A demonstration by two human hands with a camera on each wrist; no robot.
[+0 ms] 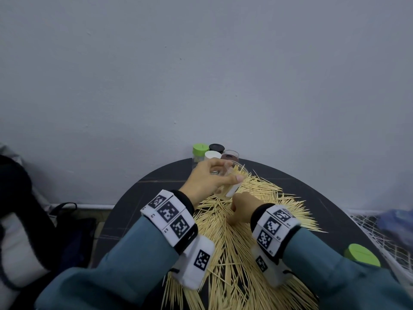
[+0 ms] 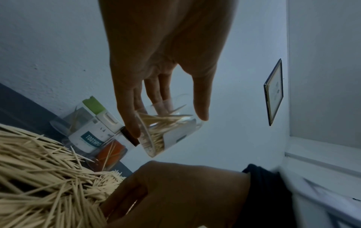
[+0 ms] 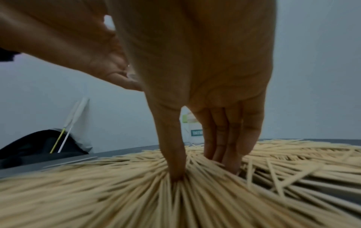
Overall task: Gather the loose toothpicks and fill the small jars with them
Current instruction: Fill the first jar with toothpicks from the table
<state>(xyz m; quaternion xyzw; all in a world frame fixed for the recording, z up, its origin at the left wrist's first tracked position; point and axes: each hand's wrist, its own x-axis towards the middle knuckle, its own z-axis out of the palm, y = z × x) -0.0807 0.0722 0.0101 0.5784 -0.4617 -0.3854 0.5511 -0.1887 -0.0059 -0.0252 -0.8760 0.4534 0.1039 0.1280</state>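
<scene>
Toothpicks of pale wood (image 1: 230, 238) lie heaped on the round dark surface (image 1: 156, 189). Just above the heap's far edge, the left hand (image 1: 205, 180) grips a small clear plastic jar (image 1: 234, 189), tilted and part-filled. The right hand (image 1: 243, 206) pinches a tuft mid-heap. Capped jars (image 1: 211, 156) stand beyond the heap.

counter (image 1: 138, 198) black, toothpicks (image 1: 225, 242) pale beige. green lid (image 1: 199, 148), black lid (image 1: 216, 147), white lid (image 1: 212, 155). sleeves (image 1: 134, 253) teal, wristbands (image 1: 169, 215) white with black square codes.
</scene>
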